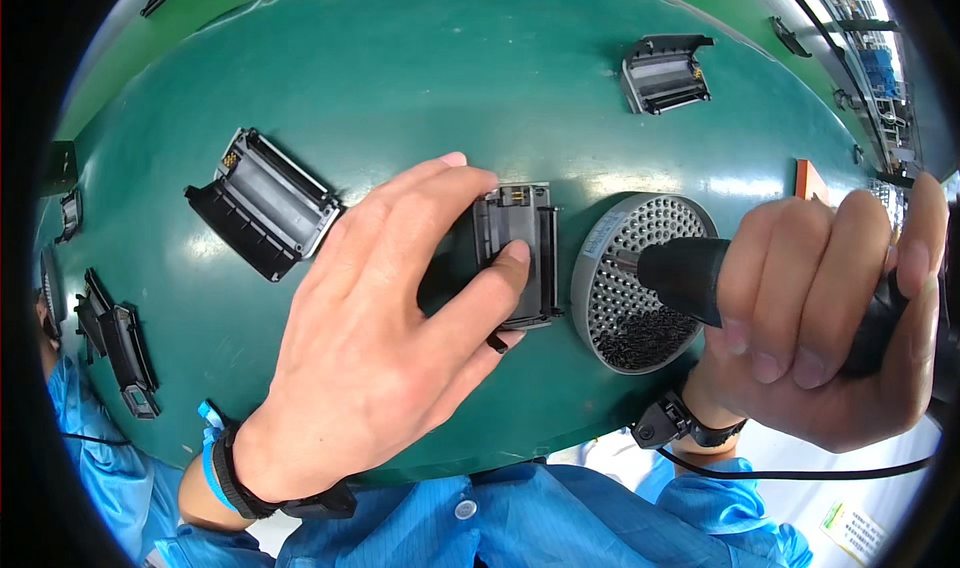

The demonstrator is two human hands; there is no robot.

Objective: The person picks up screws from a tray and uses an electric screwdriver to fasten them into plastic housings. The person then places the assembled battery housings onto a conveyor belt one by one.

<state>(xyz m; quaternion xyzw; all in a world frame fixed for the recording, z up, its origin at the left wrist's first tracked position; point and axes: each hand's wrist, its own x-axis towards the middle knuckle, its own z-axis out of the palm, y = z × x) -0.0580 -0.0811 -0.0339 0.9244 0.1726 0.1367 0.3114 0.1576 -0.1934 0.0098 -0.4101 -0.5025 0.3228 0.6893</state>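
Observation:
My left hand [365, 328] holds a black and grey plastic housing [537, 283] on the green mat, its thumb pressed into the recess and its fingers round the left edge. Small gold contacts show at the housing's far end. My right hand [825, 303] is wrapped round a black power screwdriver [682, 276], which lies nearly level and points left. The metal bit reaches over a round grey screw tray [586, 313] with a dimpled plate. Dark small screws [650, 340] are heaped at the tray's near side. Whether a screw sits on the bit is too small to tell.
Similar housings with raised flaps lie at left [270, 208] and far right [665, 76]. More black parts [120, 343] rest near the left edge. An orange block [811, 181] stands behind my right hand. At the far left, another person's blue sleeve [75, 408] shows.

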